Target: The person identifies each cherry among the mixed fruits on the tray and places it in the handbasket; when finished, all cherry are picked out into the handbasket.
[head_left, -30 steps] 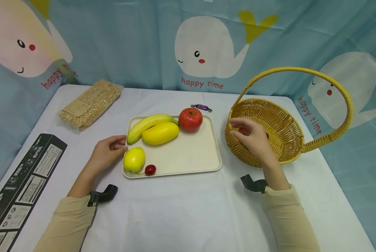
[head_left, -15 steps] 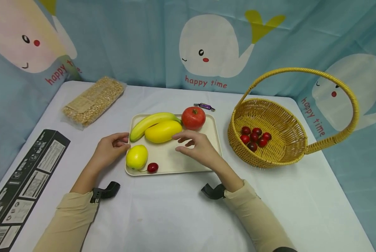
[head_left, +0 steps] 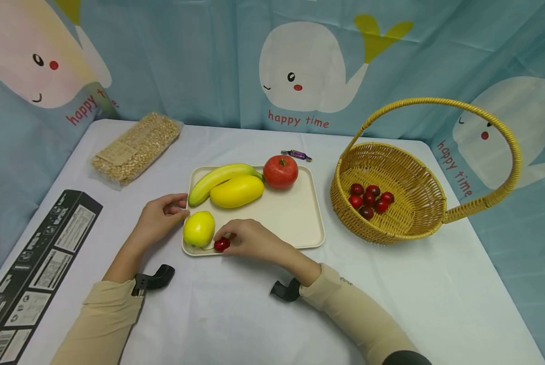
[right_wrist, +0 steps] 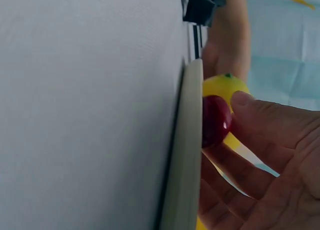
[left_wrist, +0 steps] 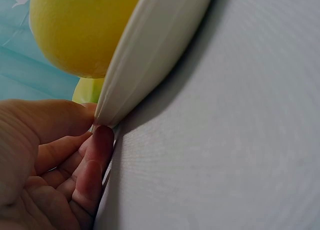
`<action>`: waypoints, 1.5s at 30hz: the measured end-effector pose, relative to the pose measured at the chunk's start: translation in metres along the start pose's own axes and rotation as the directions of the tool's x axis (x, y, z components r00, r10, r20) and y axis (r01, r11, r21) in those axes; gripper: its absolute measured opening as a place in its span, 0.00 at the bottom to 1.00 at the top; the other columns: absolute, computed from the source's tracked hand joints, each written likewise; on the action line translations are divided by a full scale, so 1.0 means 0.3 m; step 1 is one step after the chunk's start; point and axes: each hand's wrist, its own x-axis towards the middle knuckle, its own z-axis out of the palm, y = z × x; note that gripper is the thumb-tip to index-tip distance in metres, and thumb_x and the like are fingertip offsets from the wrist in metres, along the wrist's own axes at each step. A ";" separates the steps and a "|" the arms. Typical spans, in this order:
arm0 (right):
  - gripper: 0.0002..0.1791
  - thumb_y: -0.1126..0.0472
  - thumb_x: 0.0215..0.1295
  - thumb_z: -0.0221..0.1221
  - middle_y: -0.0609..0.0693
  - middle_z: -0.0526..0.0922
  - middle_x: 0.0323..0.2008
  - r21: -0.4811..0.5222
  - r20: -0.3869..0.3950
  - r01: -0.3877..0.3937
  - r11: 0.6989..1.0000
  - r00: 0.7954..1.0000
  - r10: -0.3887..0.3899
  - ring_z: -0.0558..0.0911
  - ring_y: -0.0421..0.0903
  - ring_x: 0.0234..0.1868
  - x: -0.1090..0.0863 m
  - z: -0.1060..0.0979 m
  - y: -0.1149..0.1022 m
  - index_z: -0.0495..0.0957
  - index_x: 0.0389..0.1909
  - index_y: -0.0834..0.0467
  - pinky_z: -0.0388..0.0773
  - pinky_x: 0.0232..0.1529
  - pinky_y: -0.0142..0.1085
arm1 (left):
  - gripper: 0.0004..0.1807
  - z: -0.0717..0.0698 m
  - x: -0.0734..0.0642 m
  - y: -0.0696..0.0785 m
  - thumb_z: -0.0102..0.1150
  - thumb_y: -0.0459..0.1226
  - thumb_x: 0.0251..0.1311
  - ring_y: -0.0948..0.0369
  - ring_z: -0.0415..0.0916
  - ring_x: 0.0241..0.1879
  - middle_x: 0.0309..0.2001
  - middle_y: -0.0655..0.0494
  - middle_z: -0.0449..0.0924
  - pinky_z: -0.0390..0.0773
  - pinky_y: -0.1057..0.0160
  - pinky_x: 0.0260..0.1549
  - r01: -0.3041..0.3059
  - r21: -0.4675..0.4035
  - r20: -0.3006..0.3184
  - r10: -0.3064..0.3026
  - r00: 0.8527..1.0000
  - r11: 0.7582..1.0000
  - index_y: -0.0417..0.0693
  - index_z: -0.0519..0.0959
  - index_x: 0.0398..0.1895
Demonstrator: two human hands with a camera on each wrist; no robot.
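My left hand (head_left: 158, 218) holds the left rim of the cream tray (head_left: 277, 230), thumb above and a fingertip under the edge in the left wrist view. At the tray's front left corner my right hand (head_left: 254, 241) has thumb and fingers around a dark red cherry (head_left: 221, 245), which still sits low against the tray in the right wrist view (right_wrist: 216, 121). A lemon (head_left: 199, 228) lies just left of the cherry. Behind them are a banana (head_left: 217, 178), a yellow mango-like fruit (head_left: 237, 191) and a round red fruit (head_left: 280, 172).
Right of the tray stands a wicker basket (head_left: 418, 177) with a tall handle, several cherries (head_left: 369, 198) inside. A purple-wrapped candy (head_left: 297, 155) lies behind the tray. A bag of grains (head_left: 137, 147) and a long black box (head_left: 39, 268) are on the left.
My right hand has moved left from over the basket, across the tray, and down to the cherry. Cherries in the basket came into sight. The left hand stays at the tray.
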 end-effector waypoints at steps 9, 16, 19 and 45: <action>0.14 0.61 0.56 0.64 0.39 0.80 0.39 -0.064 0.010 0.012 0.998 1.000 -0.011 0.74 0.34 0.38 0.000 0.019 0.003 0.79 0.44 0.53 0.68 0.41 0.21 | 0.25 -0.001 -0.008 0.003 0.59 0.37 0.59 0.68 0.71 0.32 0.44 0.40 0.76 0.70 0.78 0.29 0.012 0.012 -0.003 -0.011 1.000 1.000 0.33 0.70 0.58; 0.12 0.62 0.56 0.64 0.39 0.79 0.36 0.021 -0.041 -0.003 1.000 0.999 0.004 0.74 0.35 0.36 -0.041 -0.035 0.020 0.79 0.42 0.53 0.72 0.38 0.24 | 0.26 -0.005 -0.015 0.007 0.59 0.38 0.59 0.66 0.71 0.33 0.44 0.40 0.76 0.69 0.78 0.29 0.018 0.020 -0.002 -0.018 1.000 1.000 0.33 0.69 0.58; 0.12 0.64 0.56 0.63 0.41 0.80 0.38 0.078 -0.119 -0.007 0.997 0.993 0.016 0.76 0.37 0.38 -0.084 -0.101 0.042 0.79 0.43 0.55 0.74 0.37 0.29 | 0.26 -0.003 -0.014 0.007 0.59 0.38 0.59 0.67 0.71 0.33 0.44 0.40 0.76 0.69 0.78 0.29 0.013 0.015 -0.002 -0.013 1.000 1.000 0.33 0.70 0.58; 0.15 0.65 0.61 0.59 0.63 0.76 0.49 -0.013 -0.508 -0.524 0.852 0.737 0.446 0.74 0.60 0.47 -0.685 -0.523 0.377 0.75 0.49 0.60 0.74 0.41 0.50 | 0.25 0.002 0.001 0.000 0.59 0.37 0.59 0.69 0.70 0.31 0.43 0.41 0.76 0.70 0.78 0.27 0.010 0.006 0.001 -0.010 1.000 1.000 0.33 0.70 0.58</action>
